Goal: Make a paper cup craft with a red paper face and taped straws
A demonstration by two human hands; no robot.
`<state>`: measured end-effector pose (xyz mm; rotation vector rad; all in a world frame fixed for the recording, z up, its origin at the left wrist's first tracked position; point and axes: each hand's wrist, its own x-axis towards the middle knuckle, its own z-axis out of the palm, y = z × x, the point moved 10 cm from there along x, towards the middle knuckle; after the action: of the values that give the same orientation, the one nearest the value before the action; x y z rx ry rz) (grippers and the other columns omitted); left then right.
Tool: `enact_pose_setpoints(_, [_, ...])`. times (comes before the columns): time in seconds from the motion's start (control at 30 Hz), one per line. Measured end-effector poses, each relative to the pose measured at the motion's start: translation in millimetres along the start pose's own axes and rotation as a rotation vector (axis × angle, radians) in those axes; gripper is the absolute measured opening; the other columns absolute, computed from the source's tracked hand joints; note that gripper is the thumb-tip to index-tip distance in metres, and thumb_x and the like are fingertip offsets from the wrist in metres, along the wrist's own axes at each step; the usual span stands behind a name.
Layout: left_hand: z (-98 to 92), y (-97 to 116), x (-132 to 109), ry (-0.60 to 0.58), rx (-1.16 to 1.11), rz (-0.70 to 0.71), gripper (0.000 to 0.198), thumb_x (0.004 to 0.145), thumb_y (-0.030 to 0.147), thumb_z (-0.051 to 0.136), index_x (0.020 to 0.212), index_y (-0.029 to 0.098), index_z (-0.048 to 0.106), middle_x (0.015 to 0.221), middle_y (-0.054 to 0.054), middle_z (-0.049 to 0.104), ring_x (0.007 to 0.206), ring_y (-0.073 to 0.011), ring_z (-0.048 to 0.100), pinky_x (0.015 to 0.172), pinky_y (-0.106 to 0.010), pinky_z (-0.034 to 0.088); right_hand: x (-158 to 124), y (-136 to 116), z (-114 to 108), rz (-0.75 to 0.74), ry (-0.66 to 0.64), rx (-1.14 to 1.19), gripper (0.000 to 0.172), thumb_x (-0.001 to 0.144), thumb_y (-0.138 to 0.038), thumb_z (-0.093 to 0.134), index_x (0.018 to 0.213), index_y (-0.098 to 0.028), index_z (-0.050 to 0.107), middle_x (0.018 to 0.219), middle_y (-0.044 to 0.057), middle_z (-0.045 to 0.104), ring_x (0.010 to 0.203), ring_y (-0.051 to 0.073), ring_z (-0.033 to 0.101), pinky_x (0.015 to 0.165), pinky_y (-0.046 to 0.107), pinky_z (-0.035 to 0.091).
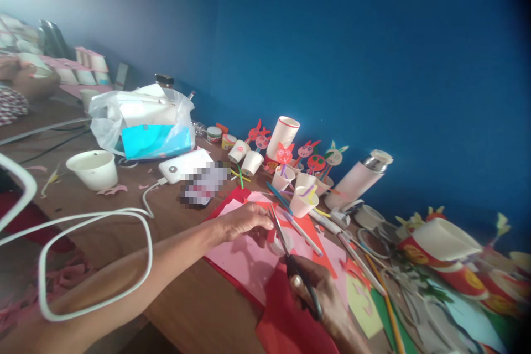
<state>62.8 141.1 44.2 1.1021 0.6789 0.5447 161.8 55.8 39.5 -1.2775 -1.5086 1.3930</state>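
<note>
My right hand (321, 293) grips a pair of scissors (282, 235) by its black handles, its blades pointing up and away. Close to the blade tips, my left hand (246, 224) has its fingers pinched on a small red paper piece (271, 234), partly hidden by the fingers. A whitish round shape shows faintly behind the blades. Below both hands lie pink paper sheets (238, 265), and a red sheet (290, 315) sits under my right hand. A purple-and-white pen (305, 235) rests on the papers just beyond the scissors.
Paper cups (302, 202) with animal-face straws stand against the blue wall. A thermos (359, 180) leans at right beside red cups (442, 240) and scraps. Leftward are a phone (203, 183), power bank (186, 166), looping white cable (97, 213), plastic bag (105, 116) and another person's hand (35, 80).
</note>
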Motion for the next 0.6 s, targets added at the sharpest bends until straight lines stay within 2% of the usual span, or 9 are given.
enact_pose_setpoints(0.23, [0.2, 1.0, -0.6, -0.009, 0.004, 0.002, 0.011, 0.06, 0.022, 0.063, 0.063, 0.012, 0.062, 0.05, 0.0, 0.058, 0.045, -0.0108, 0.053, 0.048, -0.025, 0.047, -0.5, -4.3, 0.9, 0.009, 0.001, -0.009, 0.053, 0.069, -0.062, 0.06, 0.09, -0.013, 0.063, 0.05, -0.004, 0.044, 0.042, 0.008, 0.037, 0.041, 0.02, 0.033])
enact_pose_setpoints(0.4, [1.0, 1.6, -1.1, -0.021, -0.001, -0.002, 0.012, 0.059, 0.022, 0.063, 0.063, 0.011, 0.062, 0.05, 0.0, 0.057, 0.044, -0.0105, 0.053, 0.048, -0.025, 0.047, -1.7, -4.3, -2.7, 0.011, 0.055, 0.034, 0.054, 0.066, -0.061, 0.063, 0.092, -0.013, 0.064, 0.05, -0.006, 0.04, 0.041, 0.007, 0.035, 0.039, 0.019, 0.032])
enact_pose_setpoints(0.6, [-0.2, 1.4, -1.1, -0.026, 0.004, -0.005, 0.013, 0.058, 0.022, 0.065, 0.064, 0.011, 0.062, 0.049, 0.001, 0.055, 0.044, -0.0102, 0.052, 0.05, -0.026, 0.048, 0.2, 2.9, -2.1, 0.038, 0.01, 0.021, 0.061, 0.064, -0.063, 0.063, 0.1, -0.013, 0.063, 0.05, -0.005, 0.04, 0.042, 0.007, 0.034, 0.039, 0.02, 0.031])
